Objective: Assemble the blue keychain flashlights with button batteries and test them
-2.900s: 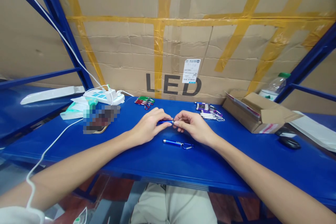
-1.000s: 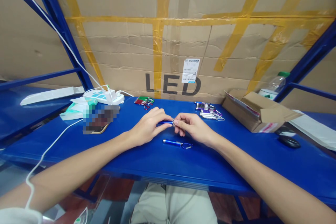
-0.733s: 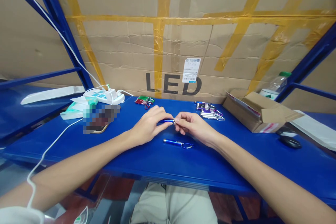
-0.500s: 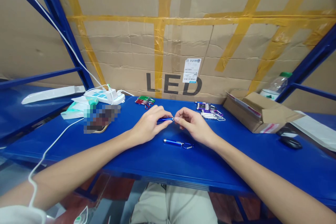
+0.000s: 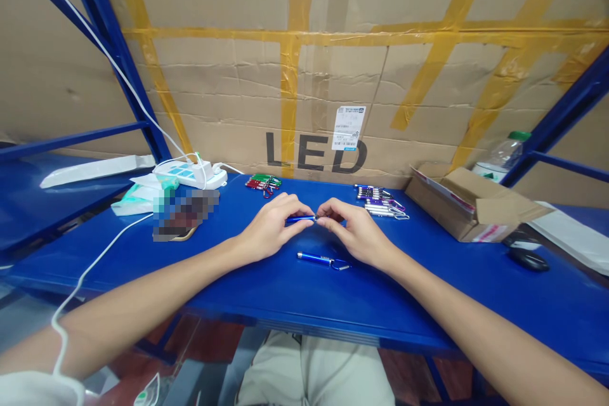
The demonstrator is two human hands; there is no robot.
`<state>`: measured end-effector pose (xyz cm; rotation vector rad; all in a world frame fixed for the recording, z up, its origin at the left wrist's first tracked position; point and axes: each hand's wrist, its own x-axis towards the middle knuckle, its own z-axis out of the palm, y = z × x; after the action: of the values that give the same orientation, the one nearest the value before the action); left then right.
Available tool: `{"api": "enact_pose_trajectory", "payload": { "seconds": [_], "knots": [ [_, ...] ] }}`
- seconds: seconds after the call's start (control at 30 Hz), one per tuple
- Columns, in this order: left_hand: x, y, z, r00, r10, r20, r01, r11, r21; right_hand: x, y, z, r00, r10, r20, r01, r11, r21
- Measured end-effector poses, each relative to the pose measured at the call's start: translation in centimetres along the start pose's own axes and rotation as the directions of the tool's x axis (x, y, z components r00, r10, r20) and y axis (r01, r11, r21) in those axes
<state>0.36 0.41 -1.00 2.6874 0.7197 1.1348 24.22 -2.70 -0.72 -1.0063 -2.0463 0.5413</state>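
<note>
I have one penlight point(image 5: 298, 219) between my left grip point(image 5: 273, 223) and right grip point(image 5: 354, 225), and a second penlight point(image 5: 315, 259) on the table point(image 5: 266, 298) nearer me. Behind them, a left bunch point(image 5: 259, 184) and a right bunch point(image 5: 379, 210) lie before the carton point(image 5: 228, 95). Far left, a phone point(image 5: 190, 216) sits before a power strip point(image 5: 183, 171); far right, a mouse point(image 5: 528, 259) lies near a box point(image 5: 445, 212).

Overall light: it was bright and rather even, apparently coming from above.
Carton wall point(image 5: 228, 95): its far left part looked smeared.
Yellow tape point(image 5: 289, 76): it showed pale, glossy streaks.
Blue table point(image 5: 247, 292): it carried a soft sheen, with faint shade between the left hand point(image 5: 276, 222) and the right hand point(image 5: 354, 228).
Shipping label point(image 5: 349, 127): its small print was too blurred for reading.
Phone point(image 5: 185, 214): coarse pixel blocks covered it mostly.
Forearms point(image 5: 162, 292): the wide lens stretched them toward the lower corners.
</note>
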Motion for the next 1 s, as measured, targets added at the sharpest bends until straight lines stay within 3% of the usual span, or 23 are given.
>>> {"api": "enact_pose_trajectory", "payload": {
  "seconds": [0.1,0.2,0.33,0.5,0.83,1.0],
  "knots": [
    [-0.02,0.05,0.0,1.0,0.02,-0.004,-0.02,1.0,0.001,-0.08,-0.21,0.04,0.999,0.038,0.037,-0.04,0.998,0.05],
    [-0.03,0.19,-0.14,0.999,0.043,0.009,-0.043,0.999,0.004,-0.04,-0.24,0.04,0.987,0.122,0.102,-0.142,0.966,0.217],
    [-0.05,0.49,-0.43,0.997,0.075,0.022,-0.075,0.997,0.007,0.12,0.03,0.0,0.957,0.209,0.199,-0.276,0.865,0.419],
    [-0.05,0.63,-0.55,0.995,0.102,0.013,-0.102,0.995,0.009,0.13,0.26,0.11,0.922,0.288,0.258,-0.385,0.745,0.545],
    [0.07,0.4,-0.29,0.999,0.03,-0.014,-0.031,0.999,-0.017,0.47,0.13,0.73,0.973,0.219,0.079,-0.23,0.861,0.453],
    [0.1,0.24,-0.28,1.0,0.006,-0.014,-0.006,1.0,-0.006,0.09,-0.02,0.49,0.997,0.083,-0.002,-0.082,0.985,0.154]
  ]
}}
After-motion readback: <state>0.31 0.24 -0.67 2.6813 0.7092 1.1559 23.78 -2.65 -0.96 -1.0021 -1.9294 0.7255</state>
